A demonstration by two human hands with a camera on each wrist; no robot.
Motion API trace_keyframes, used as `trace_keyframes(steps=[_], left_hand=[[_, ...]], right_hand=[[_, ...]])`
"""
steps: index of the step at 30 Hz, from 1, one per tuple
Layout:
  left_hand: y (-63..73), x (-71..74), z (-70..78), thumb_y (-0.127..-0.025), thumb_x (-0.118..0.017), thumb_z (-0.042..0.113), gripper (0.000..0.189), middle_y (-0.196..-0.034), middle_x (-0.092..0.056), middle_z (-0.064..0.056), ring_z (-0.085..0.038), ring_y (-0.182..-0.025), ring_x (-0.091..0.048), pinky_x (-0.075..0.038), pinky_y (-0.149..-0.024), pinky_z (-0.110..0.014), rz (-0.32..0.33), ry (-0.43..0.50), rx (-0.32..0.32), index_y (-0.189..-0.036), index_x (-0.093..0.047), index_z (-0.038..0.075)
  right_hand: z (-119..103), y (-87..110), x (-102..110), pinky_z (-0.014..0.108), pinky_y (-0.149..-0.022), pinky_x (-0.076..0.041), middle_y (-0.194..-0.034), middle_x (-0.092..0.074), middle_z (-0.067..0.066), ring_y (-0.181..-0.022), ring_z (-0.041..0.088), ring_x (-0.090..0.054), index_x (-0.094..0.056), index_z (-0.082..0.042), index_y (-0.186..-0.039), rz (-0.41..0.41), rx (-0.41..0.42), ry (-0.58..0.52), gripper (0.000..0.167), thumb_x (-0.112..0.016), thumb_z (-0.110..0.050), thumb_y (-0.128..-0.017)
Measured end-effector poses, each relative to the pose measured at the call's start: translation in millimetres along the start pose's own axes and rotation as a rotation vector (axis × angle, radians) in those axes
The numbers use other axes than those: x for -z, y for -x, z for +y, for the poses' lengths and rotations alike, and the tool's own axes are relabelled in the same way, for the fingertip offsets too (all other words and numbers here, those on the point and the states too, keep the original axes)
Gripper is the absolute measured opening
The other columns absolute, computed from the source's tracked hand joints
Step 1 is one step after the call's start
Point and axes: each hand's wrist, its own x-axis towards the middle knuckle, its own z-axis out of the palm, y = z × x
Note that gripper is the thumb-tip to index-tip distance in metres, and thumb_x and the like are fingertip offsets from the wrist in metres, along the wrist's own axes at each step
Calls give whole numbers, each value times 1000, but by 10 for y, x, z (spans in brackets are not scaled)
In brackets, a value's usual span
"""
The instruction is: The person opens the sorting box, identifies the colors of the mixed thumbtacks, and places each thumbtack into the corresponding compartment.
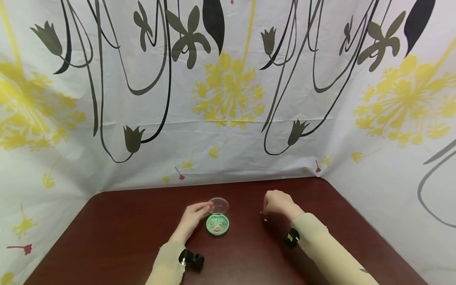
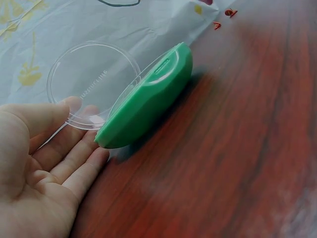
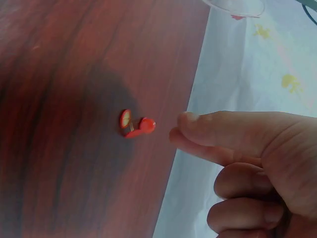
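Note:
A small round green case (image 1: 217, 230) lies on the table with its clear lid (image 2: 91, 79) raised. Small coloured pieces (image 1: 217, 228) sit in its compartments. My left hand (image 1: 194, 213) pinches the lid's edge between thumb and fingers, some fingertips close against the case's side. To the right, my right hand (image 1: 281, 203) hovers beside small red stud-like pieces (image 3: 137, 125) on the table. Its thumb and index finger stretch toward them, tips close together and apart from the pieces, with nothing seen between them. The other fingers of that hand are curled in.
The dark reddish-brown table (image 1: 142, 221) meets a white patterned cloth (image 1: 228, 158) at its far edge, and the cloth also rises on both sides. Each wrist carries a black camera, such as the left one (image 1: 191, 259).

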Motion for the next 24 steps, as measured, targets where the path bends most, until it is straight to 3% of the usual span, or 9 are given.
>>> trace_keyframes(steps=[5, 14, 24], left_hand=[[-4, 2, -3, -98, -59, 13, 32, -117, -65, -21, -31, -108, -63, -50, -96, -39, 17, -1, 2, -124, -63, -6], [-12, 5, -20, -98, -59, 13, 32, -116, -66, -20, -30, -108, -63, -51, -96, -38, 16, 2, 4, -124, -63, -5], [-8, -1, -19, -99, -57, 12, 33, -118, -65, -21, -31, -109, -62, -51, -96, -38, 1, 12, -2, -125, -61, -7]], right_hand=[[42, 37, -59, 28, -42, -26, -45, -41, -12, -49, 10, -30, -57, -18, -45, 4, -15, 32, 26, -72, -6, -64], [9, 40, -144, 35, -46, -42, -58, -55, -9, -55, 15, -50, -61, -20, -55, 6, -50, 72, 22, -80, -12, -65], [-20, -5, -208, 31, -45, -27, -52, -44, -7, -52, 13, -32, -55, -17, -53, 18, -43, 63, 26, -73, -5, -68]])
